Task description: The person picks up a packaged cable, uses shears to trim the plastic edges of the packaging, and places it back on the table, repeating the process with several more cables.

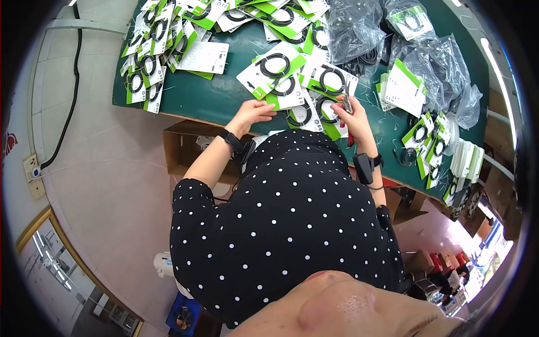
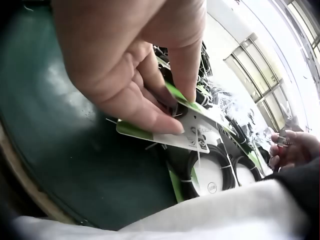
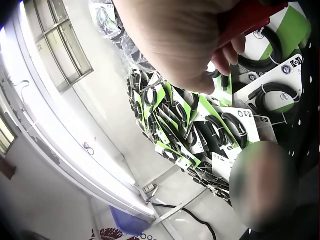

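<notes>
My left hand (image 1: pixel 252 116) pinches the lower corner of a white-and-green cable card (image 1: pixel 289 92), with the thumb on one side and fingers on the other, as the left wrist view shows. A coiled black cable is tied to that card. Another carded cable (image 1: pixel 273 66) lies just behind it. My right hand (image 1: pixel 356 122) grips a pair of cutting pliers (image 1: pixel 347 103); their metal tips point up and away from me, and a red handle (image 3: pixel 247 24) runs along the palm. More carded cables (image 1: pixel 331 81) lie under and beside the pliers.
Heaps of carded cables (image 1: pixel 160 33) cover the far left of the green table (image 1: pixel 191 98). Clear plastic bags (image 1: pixel 356 31) stand at the back right. A stack of cards (image 1: pixel 405 90) and smaller carded cables (image 1: pixel 432 137) lie to the right. Below the table edge sits a cardboard box (image 1: pixel 179 149).
</notes>
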Demonstrator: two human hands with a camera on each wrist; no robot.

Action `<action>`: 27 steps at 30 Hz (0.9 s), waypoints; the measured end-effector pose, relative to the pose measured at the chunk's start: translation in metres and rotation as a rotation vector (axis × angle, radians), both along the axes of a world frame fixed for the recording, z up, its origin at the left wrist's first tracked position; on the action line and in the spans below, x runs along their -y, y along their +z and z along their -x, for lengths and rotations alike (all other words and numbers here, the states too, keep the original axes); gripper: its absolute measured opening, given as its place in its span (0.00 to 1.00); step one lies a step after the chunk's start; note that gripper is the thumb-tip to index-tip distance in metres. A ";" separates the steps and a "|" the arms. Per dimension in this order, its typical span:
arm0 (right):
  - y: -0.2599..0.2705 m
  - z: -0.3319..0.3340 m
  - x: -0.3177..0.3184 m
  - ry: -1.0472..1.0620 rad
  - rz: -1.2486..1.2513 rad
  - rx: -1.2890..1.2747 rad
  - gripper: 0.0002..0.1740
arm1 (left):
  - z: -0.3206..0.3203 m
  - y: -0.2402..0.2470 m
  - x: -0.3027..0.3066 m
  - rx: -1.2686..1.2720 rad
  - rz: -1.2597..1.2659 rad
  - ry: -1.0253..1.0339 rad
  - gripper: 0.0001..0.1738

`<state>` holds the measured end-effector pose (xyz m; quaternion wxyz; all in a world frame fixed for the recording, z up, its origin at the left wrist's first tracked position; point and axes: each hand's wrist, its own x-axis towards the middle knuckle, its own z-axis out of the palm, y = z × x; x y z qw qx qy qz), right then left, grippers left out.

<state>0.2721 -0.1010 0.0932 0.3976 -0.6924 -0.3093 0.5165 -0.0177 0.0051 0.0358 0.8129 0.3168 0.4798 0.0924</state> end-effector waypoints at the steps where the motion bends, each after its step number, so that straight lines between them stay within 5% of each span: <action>1: -0.001 0.001 -0.001 0.018 -0.004 0.009 0.19 | 0.001 -0.004 -0.001 0.001 -0.044 0.034 0.13; 4: -0.002 0.003 -0.001 0.042 -0.006 0.021 0.19 | -0.001 -0.008 -0.007 0.005 -0.131 0.103 0.17; 12: -0.001 0.003 0.003 0.046 0.042 -0.009 0.19 | 0.007 -0.038 -0.037 -0.182 0.019 0.740 0.18; 15: -0.003 0.002 0.006 0.010 0.032 -0.030 0.19 | 0.009 -0.042 -0.034 -0.150 -0.425 0.797 0.17; 20: -0.004 0.001 0.004 -0.051 -0.039 0.052 0.19 | 0.002 0.031 -0.034 0.094 -0.555 0.779 0.15; 27: 0.045 0.025 -0.018 -0.072 -0.512 0.204 0.20 | -0.031 0.084 -0.032 0.181 -0.351 0.245 0.13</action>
